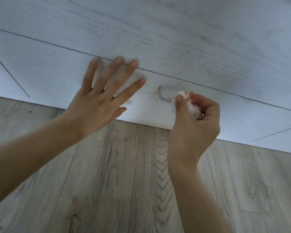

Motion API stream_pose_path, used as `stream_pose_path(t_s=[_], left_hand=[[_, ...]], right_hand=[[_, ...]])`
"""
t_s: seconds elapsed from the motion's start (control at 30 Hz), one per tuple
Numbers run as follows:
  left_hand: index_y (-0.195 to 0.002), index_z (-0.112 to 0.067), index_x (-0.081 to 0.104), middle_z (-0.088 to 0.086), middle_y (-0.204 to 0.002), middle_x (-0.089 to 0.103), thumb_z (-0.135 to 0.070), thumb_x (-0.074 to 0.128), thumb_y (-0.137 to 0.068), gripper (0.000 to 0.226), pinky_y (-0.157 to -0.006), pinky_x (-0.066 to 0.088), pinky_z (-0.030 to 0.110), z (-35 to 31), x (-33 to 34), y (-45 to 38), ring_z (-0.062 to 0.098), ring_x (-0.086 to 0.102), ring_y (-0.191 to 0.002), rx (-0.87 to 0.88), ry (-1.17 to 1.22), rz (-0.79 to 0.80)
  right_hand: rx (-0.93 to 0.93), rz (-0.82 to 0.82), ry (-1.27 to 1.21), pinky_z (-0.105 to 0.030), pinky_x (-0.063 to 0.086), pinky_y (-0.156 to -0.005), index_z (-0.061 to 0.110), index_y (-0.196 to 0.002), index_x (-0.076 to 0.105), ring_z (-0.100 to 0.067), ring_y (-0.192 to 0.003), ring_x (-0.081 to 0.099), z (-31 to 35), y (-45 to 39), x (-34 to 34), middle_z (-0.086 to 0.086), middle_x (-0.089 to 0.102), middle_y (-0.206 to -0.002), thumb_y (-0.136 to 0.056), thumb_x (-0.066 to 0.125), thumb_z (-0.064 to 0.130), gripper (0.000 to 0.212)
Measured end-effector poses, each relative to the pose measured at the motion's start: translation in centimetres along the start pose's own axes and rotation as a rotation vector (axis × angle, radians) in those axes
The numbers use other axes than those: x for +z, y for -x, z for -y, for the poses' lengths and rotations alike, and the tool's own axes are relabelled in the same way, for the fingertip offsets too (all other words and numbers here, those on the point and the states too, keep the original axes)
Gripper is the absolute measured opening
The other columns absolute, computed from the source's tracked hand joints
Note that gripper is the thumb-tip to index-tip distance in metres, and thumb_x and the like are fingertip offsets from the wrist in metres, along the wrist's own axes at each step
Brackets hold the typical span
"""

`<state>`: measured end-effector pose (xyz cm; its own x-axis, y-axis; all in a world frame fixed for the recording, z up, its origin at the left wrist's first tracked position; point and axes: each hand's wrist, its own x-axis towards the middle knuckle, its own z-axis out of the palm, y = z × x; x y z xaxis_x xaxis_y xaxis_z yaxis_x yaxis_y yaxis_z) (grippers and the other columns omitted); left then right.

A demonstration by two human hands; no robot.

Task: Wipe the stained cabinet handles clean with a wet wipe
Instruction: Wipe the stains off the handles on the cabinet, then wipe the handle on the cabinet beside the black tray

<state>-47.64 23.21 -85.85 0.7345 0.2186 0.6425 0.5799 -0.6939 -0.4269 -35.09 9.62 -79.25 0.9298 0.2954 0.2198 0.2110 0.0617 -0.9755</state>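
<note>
A crumpled white wet wipe (190,105), tinged faintly orange at its upper edge, is being held bunched against the right end of a curved grey metal cabinet handle (163,97). The handle is mounted on the lowest white wood-grain drawer front (60,78), near its middle, and only the left bend of it is being left uncovered; the rest is being hidden by the wipe and the fingers. The wipe is being pinched by the right hand (195,126), whose thumb and curled fingers are being closed tightly round the wad, with the thumb tip being pressed at the handle's side.

Just to the left of the handle, the left hand (99,105) is being laid flat on the same drawer front, its fingers being kept straight and spread apart, nothing being gripped. Its fingertips are being rested at the thin dark seam that divides this front from the larger white wood-grain panel (175,39) above. Both bare forearms are being extended from the lower edge of the view.

Below the cabinet, a grey-brown wood-look plank floor (124,182) is being shown, with a small dark speck (30,112) being seen on it near the left, close to the cabinet's bottom edge.
</note>
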Motion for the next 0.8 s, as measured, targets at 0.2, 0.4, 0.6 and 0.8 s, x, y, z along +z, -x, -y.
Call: stream_pose_path(t_s=[0.2,0.4,0.6,0.8], left_hand=[[-0.155,-0.016,0.013,0.016,-0.158,0.007,-0.043,0.069,-0.081,0.096,-0.114,0.009,0.056,1.6,-3.9,-2.3,0.035,0.012,-0.144,-0.030,-0.042,0.088],[-0.151,-0.013,0.026,0.017,-0.156,0.021,-0.043,0.073,-0.078,0.092,-0.113,0.020,0.056,3.4,-11.3,-5.7,0.035,0.023,-0.143,-0.082,-0.024,0.311],[-0.152,-0.021,0.016,0.012,-0.159,0.008,-0.050,0.063,-0.085,0.087,-0.117,0.010,0.053,6.0,-21.2,-9.4,0.031,0.014,-0.145,-0.151,0.048,0.698],[-0.137,-0.025,-0.036,0.006,-0.144,-0.042,-0.054,0.034,-0.097,0.086,-0.103,-0.032,0.045,11.7,-32.7,-16.2,0.023,-0.032,-0.136,-0.249,0.125,0.941]], right_hand=[[-0.098,0.297,0.208,-0.025,0.047,-0.087,0.034,-0.091,0.058,0.000,-0.092,0.056,2.2,-1.9,0.6,0.012,0.061,-0.098,-0.082,0.070,0.028,0.016],[-0.169,0.714,0.461,0.000,0.033,-0.071,0.018,-0.096,0.064,-0.002,-0.086,0.051,7.4,-4.3,0.8,0.003,0.057,-0.104,-0.084,0.064,0.011,0.014],[-0.203,0.948,0.678,-0.003,0.038,-0.059,0.018,-0.101,0.063,-0.004,-0.078,0.048,17.1,-4.8,-0.4,0.005,0.054,-0.103,-0.089,0.058,0.013,0.014],[-0.229,1.111,0.837,-0.028,0.049,-0.071,0.015,-0.105,0.061,-0.019,-0.087,0.060,32.8,-5.7,0.1,-0.002,0.054,-0.106,-0.092,0.048,0.013,0.018]])
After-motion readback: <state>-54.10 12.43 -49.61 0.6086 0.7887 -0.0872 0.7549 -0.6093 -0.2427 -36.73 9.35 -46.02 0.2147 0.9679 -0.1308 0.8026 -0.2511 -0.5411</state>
